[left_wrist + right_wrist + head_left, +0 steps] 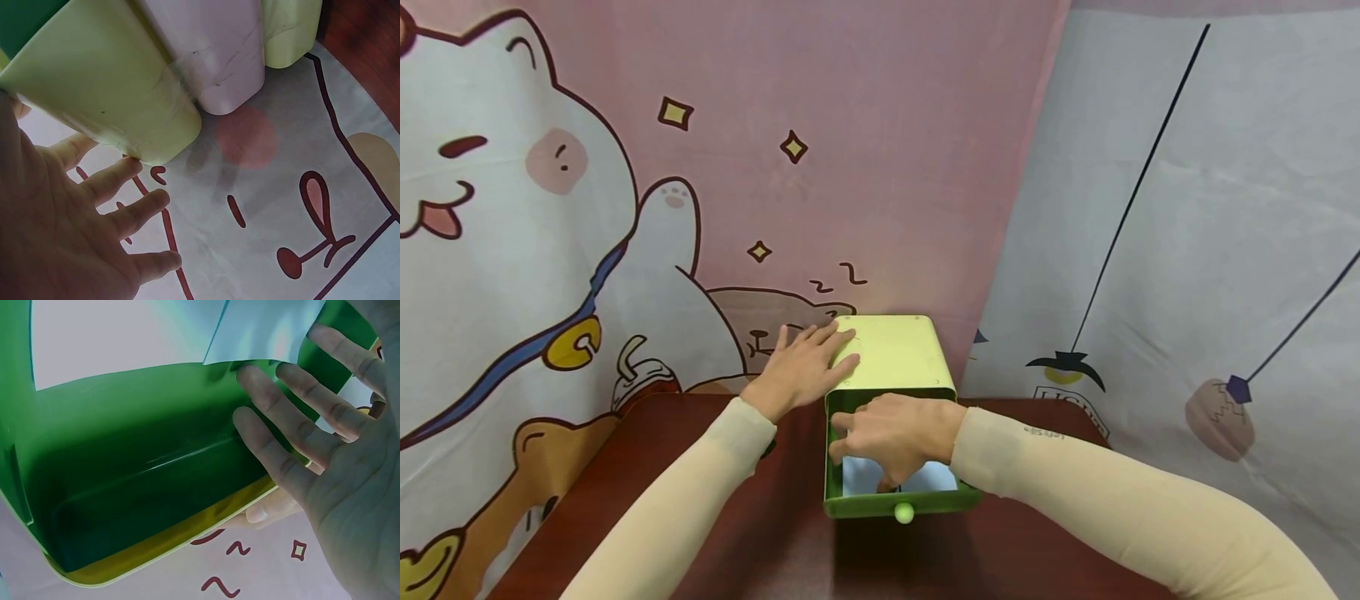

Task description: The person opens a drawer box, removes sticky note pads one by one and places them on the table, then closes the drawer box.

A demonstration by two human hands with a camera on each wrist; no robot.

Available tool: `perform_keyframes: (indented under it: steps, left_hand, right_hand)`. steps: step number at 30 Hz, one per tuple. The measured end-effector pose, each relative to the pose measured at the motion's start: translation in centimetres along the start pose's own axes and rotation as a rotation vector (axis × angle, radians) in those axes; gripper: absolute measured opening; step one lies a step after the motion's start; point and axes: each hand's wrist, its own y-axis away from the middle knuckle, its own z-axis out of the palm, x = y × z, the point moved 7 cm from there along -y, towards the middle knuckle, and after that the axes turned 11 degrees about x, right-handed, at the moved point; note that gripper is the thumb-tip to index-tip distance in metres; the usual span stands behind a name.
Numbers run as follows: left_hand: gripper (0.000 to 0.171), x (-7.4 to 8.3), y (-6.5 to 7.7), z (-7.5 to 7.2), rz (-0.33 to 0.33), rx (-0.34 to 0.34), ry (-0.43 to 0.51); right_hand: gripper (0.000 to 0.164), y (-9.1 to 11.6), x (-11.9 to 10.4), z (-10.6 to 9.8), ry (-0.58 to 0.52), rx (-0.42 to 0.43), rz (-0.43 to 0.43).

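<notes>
A light green drawer box has its green drawer pulled out toward me, with a round knob on the front. My left hand rests on the box's left top edge, fingers spread. Inside the drawer lie white-blue sheets. Over them my right hand reaches into the opening, palm down. In the right wrist view, its fingers are loosely extended, fingertips right at the edge of a pale blue sheet. Nothing shows in its grasp.
Below the top box in the left wrist view are a pink unit and another light green unit, with clear tape across the joints. The stack stands on a dark red table close to a cartoon-printed curtain.
</notes>
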Motion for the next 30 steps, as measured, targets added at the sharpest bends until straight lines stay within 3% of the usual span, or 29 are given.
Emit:
perform_keyframes:
  steps: [30]
  left_hand:
    - [0.077,-0.04,0.04,0.03,0.003,0.009,0.007]
  right_hand:
    - [0.077,-0.16,0.02,0.63,0.058,-0.002,-0.01]
